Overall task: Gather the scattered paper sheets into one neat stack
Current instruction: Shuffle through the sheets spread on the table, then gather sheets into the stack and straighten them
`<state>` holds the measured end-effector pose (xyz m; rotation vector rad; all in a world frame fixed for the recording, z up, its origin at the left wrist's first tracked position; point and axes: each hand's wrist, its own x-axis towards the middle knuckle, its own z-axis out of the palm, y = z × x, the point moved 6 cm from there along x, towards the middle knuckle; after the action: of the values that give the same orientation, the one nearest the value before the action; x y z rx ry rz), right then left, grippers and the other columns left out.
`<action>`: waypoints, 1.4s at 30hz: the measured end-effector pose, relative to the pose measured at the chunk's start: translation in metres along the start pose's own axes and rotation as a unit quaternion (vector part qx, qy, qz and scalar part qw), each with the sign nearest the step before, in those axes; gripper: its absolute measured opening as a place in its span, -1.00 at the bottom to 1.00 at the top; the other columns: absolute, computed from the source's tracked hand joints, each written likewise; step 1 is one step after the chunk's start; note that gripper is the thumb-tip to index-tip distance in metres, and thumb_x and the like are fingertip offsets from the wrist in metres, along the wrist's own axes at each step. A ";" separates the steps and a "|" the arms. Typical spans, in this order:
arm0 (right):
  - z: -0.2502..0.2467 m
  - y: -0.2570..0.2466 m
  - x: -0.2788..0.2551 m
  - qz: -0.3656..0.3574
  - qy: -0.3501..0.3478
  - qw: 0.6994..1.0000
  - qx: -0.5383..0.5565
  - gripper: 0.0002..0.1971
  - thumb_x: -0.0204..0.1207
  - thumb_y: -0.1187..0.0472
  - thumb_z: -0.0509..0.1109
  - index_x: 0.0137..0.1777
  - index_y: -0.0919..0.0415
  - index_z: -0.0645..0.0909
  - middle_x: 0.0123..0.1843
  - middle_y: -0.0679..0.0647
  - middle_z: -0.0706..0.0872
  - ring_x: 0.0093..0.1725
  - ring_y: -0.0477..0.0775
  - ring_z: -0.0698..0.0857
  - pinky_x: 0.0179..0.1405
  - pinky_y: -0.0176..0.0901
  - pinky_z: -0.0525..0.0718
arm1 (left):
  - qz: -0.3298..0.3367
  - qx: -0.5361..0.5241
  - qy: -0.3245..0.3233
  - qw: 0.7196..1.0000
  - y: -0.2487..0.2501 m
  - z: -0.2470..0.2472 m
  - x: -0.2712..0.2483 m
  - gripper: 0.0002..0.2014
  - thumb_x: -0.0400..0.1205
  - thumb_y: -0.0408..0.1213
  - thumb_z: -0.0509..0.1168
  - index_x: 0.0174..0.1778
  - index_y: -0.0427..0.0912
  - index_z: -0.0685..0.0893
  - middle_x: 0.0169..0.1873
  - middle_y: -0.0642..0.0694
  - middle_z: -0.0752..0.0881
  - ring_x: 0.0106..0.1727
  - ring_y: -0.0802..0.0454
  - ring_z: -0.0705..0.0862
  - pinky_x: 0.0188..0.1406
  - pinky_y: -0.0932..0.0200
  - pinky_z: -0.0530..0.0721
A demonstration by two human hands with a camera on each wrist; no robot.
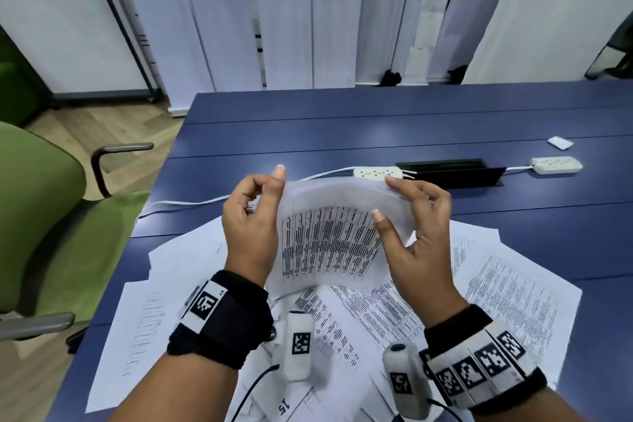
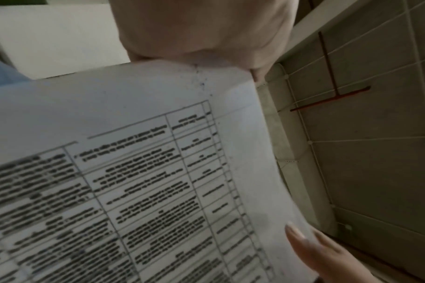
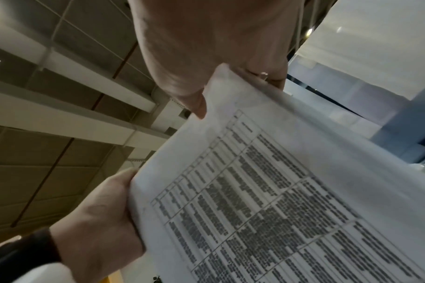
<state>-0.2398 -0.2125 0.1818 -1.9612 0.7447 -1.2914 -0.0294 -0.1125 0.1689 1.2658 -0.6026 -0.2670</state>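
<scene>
- The dark blue worktop fills the middle of your head view, its bare part running from 9 to 3 o'clock.
- A green chair stands off the worktop's edge at 9 o'clock.
- The scattered paper sheets lie fanned and overlapping on the worktop's near part, from 7 round to 4 o'clock, beneath both of your wrists.
- A held bundle of sheets is up in the air at the centre, clear of the scattered ones, bowed into an arch with a printed table facing you. How many sheets it holds cannot be told.
- Your left hand grips the bundle's left edge at 9 o'clock of it, fingers curled behind the paper.
- Your right hand grips the right edge at 3 o'clock, thumb on the printed face and fingers clamped over the top edge.
- A black cable slot is set into the worktop at 1 o'clock.
- Two white power strips sit beside the slot: one just past the bundle's top edge, the other further out at 2 o'clock.
- A small white packet lies beyond that, at 2 o'clock.
</scene>
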 end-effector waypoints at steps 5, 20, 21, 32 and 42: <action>-0.005 0.040 -0.003 0.141 0.012 0.980 0.143 -0.25 0.39 0.25 0.58 0.49 -0.10 0.28 0.28 0.00 0.56 0.22 0.05 0.66 0.12 -0.09 0.70 | 0.020 -0.009 0.028 0.999 -0.009 -0.012 0.003 -0.58 0.65 0.08 0.19 -0.15 -0.26 0.67 -0.26 0.13 0.66 -0.16 0.18 0.56 0.00 0.20 0.46; 0.045 0.131 -0.025 0.379 -0.128 0.886 0.233 -0.55 0.31 0.52 0.55 0.21 0.30 0.62 0.14 0.19 0.80 0.10 0.09 0.79 0.16 -0.02 0.74 | -0.194 0.062 -0.124 0.971 -0.124 -0.018 -0.020 -0.47 0.22 -0.33 0.65 0.10 -0.37 0.71 -0.10 -0.16 0.81 -0.09 -0.02 0.79 0.05 0.05 0.77; 0.042 0.138 -0.028 0.386 -0.123 0.886 0.226 -0.58 0.34 0.52 0.52 0.20 0.28 0.61 0.15 0.20 0.79 0.10 0.10 0.79 0.20 0.05 0.72 | -0.215 0.072 -0.138 0.964 -0.132 -0.016 -0.022 -0.51 0.25 -0.37 0.63 0.10 -0.34 0.71 -0.09 -0.13 0.83 -0.07 -0.03 0.80 0.09 0.01 0.76; -0.149 0.243 -0.072 0.589 0.169 0.772 -0.171 -0.30 0.33 0.06 0.61 0.39 0.26 0.38 0.37 0.37 0.55 0.24 0.30 0.61 0.22 0.11 0.55 | -0.259 0.124 -0.014 0.958 -0.161 -0.024 -0.045 -0.88 0.58 -0.49 0.39 -0.21 -0.20 0.65 -0.37 -0.09 0.70 -0.30 -0.01 0.64 -0.20 0.16 0.60; -0.209 0.308 -0.153 0.705 0.079 0.622 -0.332 0.32 -0.24 -0.39 0.66 0.43 0.46 0.33 0.30 0.39 0.61 0.20 0.37 0.66 0.12 0.22 0.68 | -0.424 0.185 -0.059 0.885 -0.221 -0.045 -0.121 -0.87 0.57 -0.45 0.42 -0.06 -0.42 0.62 -0.24 -0.31 0.72 -0.19 -0.19 0.69 -0.09 -0.07 0.61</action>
<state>-0.5186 -0.3313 -0.0829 -0.9037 2.3998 -0.1009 -0.0728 -0.0803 -0.0812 1.8515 -0.1594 -0.9993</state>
